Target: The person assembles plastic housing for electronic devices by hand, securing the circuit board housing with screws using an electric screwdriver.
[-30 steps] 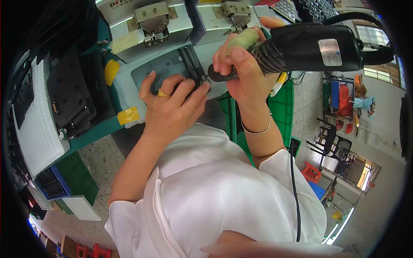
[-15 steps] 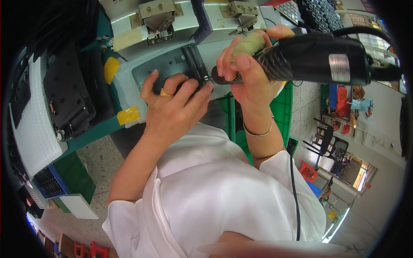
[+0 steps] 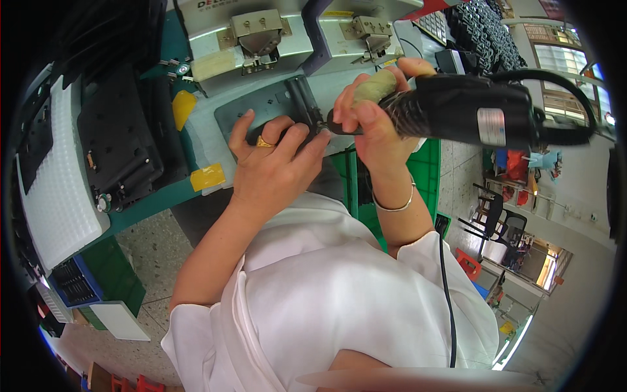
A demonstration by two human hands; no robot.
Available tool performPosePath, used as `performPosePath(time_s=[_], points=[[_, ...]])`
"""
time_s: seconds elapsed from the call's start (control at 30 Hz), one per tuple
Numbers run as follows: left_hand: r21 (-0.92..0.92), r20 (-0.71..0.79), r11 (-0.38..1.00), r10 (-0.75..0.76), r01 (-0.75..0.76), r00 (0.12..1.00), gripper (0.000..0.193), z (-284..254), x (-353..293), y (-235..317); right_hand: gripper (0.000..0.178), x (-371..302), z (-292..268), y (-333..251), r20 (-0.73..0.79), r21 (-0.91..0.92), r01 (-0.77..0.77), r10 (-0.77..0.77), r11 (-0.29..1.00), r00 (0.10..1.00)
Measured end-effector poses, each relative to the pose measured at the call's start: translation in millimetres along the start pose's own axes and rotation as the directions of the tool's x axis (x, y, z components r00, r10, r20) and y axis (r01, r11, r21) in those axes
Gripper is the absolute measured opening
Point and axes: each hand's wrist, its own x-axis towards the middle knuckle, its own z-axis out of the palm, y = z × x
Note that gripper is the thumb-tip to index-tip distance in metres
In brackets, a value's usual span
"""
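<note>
My right hand (image 3: 377, 121) is wrapped around a black corded electric screwdriver (image 3: 457, 111), with a pale cover on one finger. The tool lies slantwise, its narrow front end directed left at the right edge of a dark plastic panel (image 3: 261, 104). My left hand (image 3: 277, 160), wearing a ring, bears down on that panel with bent fingers. Its foremost fingertips come together beside the screwdriver's front end, at a small shiny spot on the panel's edge. Whether a screw sits there is too small to tell. The panel lies on a pale cloth (image 3: 206, 134) on the bench.
Beyond the panel stands a grey machine with metal clamps (image 3: 258, 32). At the left, black plastic parts (image 3: 121, 137) rest by a white textured tray (image 3: 55, 189). Yellow tape pieces (image 3: 208, 177) mark the cloth. A green crate (image 3: 428, 170) is below my right forearm.
The whole view has shifted slightly, so bench items appear farther right. The screwdriver's rear has come left and lower. Both hands keep their hold beside the panel's edge.
</note>
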Motion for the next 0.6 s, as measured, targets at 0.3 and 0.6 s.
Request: performPosePath(time_s=[0.3,0.6], points=[[-0.009,0.029,1.0,0.003,-0.003,1.0,0.03,-1.3,-1.7,-0.3,0.039,57.7,1.5,-26.9,-0.057,0.331,0.17,-0.16,0.928,0.986],[-0.028,0.047,0.999,-0.016,0.017,0.999,0.034,-1.5,-2.3,-0.7,0.009,95.6,47.7,-0.8,-0.096,0.446,0.112,-0.076,0.888,0.992]])
